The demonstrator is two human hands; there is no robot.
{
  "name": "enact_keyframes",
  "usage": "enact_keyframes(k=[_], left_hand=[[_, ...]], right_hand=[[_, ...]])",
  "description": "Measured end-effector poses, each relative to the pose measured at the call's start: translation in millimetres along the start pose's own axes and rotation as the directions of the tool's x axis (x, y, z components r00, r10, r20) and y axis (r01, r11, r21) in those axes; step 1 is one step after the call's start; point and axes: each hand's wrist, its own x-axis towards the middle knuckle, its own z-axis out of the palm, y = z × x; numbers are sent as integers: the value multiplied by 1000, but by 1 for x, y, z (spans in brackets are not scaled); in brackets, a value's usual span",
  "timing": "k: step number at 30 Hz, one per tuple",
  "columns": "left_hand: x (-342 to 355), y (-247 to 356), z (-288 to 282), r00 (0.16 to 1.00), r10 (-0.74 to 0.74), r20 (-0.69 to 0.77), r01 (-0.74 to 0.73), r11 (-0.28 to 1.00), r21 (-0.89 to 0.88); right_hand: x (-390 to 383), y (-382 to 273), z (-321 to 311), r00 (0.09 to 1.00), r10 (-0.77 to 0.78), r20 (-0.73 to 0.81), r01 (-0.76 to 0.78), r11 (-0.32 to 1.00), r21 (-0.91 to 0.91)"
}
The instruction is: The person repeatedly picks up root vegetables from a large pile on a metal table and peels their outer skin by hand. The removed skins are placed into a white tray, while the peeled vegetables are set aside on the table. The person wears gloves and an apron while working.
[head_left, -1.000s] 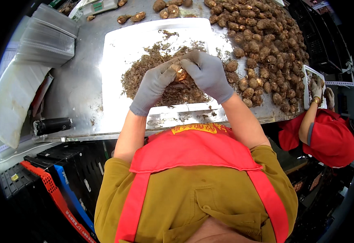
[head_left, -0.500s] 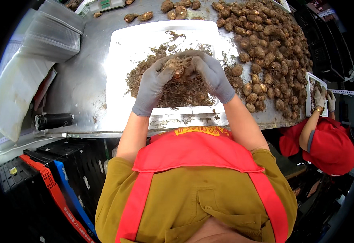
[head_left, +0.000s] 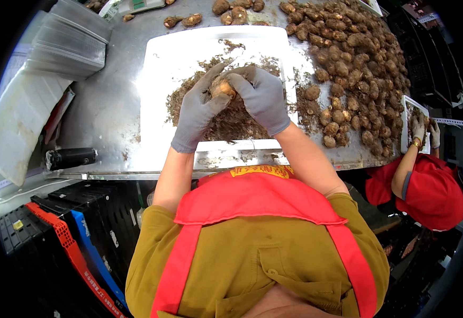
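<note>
A brown taro corm [head_left: 222, 89] with a paler, cleaned-looking patch is held between my two grey-gloved hands, above a white tray [head_left: 160, 58]. My left hand [head_left: 195, 114] wraps round its left side, thumb lying along the lower edge. From the right, my right hand [head_left: 264, 100] is closed against it, thumb pressed on the corm and fingers curled over the far side. Beneath them in the tray lies a bed of brown fibrous root scraps [head_left: 236, 124]. My fingers hide part of the corm's far side.
A large heap of taro corms [head_left: 353, 69] covers the right of the metal table [head_left: 99, 122], with several more at the back. Clear plastic trays [head_left: 72, 47] stand stacked on the left, near a black cylinder [head_left: 71, 158]. At far right, a co-worker's gloved hand [head_left: 417, 127] works over another tray.
My right hand has moved left and over the corm. The corm has turned, now showing a smoother, paler side with fewer loose fibres. My left hand has barely shifted.
</note>
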Motion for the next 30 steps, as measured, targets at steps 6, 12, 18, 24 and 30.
enact_keyframes(k=[6,12,18,24,30], left_hand=[[2,-10,-15,1000,-4,-2,4,999,-40],[-4,-7,-19,1000,30,7,-29,997,-73],[-5,8,-14,999,32,-21,-38,907,-418],[-4,-6,-20,997,67,-25,-71,894,-443],[-5,-3,-9,994,-107,0,96,893,-441]], right_hand=[[4,13,10,997,-78,18,79,988,-135],[21,25,3,982,-180,53,188,946,-264],[10,70,-12,978,72,195,36,867,-497],[5,20,-12,924,172,342,-198,979,40],[0,2,3,982,-135,133,135,991,11]])
